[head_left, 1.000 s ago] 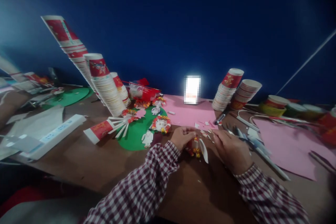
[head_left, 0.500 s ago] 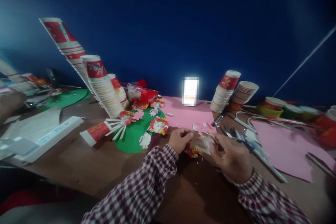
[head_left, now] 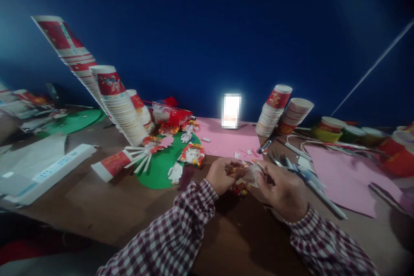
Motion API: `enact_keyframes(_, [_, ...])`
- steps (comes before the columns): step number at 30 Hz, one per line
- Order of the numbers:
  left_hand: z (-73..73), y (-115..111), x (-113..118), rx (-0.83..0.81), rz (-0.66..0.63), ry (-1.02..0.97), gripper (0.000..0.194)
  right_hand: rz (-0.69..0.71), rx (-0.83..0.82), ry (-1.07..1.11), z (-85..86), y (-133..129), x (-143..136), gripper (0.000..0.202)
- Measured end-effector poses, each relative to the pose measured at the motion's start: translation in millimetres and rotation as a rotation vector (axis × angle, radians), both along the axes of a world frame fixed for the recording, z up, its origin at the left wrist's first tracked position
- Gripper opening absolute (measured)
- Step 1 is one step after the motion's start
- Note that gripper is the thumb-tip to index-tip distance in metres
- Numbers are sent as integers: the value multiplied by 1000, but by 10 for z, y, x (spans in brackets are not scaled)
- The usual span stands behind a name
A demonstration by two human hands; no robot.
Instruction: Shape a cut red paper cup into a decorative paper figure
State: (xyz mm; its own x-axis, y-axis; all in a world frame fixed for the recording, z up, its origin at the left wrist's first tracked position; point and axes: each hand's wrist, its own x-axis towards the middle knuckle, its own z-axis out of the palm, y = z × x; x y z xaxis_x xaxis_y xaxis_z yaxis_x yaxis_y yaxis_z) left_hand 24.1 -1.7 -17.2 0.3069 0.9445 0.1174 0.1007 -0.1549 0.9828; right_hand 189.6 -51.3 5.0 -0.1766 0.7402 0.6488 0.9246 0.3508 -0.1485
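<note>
My left hand (head_left: pixel 221 177) is closed, its thumb and fingers pinched at the left edge of a small whitish piece of paper (head_left: pixel 251 176). On the other side my right hand (head_left: pixel 284 189) is closed too, pinching the same piece near its right edge. Beneath the hands lie red and yellow paper scraps (head_left: pixel 240 189), partly hidden by the fingers. Left of my left hand, a green paper sheet (head_left: pixel 153 177) bears white figure cutouts (head_left: pixel 175 173) and a red-and-yellow ringed cutout (head_left: pixel 193 154).
Tall stacks of paper cups (head_left: pixel 118 114) lean at left; more cups (head_left: pixel 273 112) stand at back right. A cut cup (head_left: pixel 111 166) lies near a power strip (head_left: pixel 54 174). Pink sheets (head_left: pixel 226 138), pens (head_left: pixel 323 194) and a bright phone (head_left: pixel 231 111) are around.
My left hand's fingers have closed in further over the paper's left side, so less of it shows. The whole view has shifted slightly, with the table things sliding left.
</note>
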Motion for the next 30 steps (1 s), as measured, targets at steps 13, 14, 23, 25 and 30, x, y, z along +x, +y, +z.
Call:
enact_keyframes(13, [-56, 116, -59, -4, 98, 16, 23, 364, -67, -2, 154, -98, -79, 17])
enact_keyframes(14, [-69, 136, -66, -20, 113, 5, 22, 419, -57, -39, 176, -126, -103, 19])
enact_keyframes(23, [-112, 173, -81, -162, 93, -97, 22, 638, -102, -244, 225, -274, -248, 25])
enact_keyframes(25, [-75, 149, -69, -193, 64, -122, 22, 640, -101, -193, 224, -268, -222, 26])
enact_keyframes(30, [-7, 90, -47, -229, -22, -194, 21, 406, -49, 71, 185, -177, -98, 34])
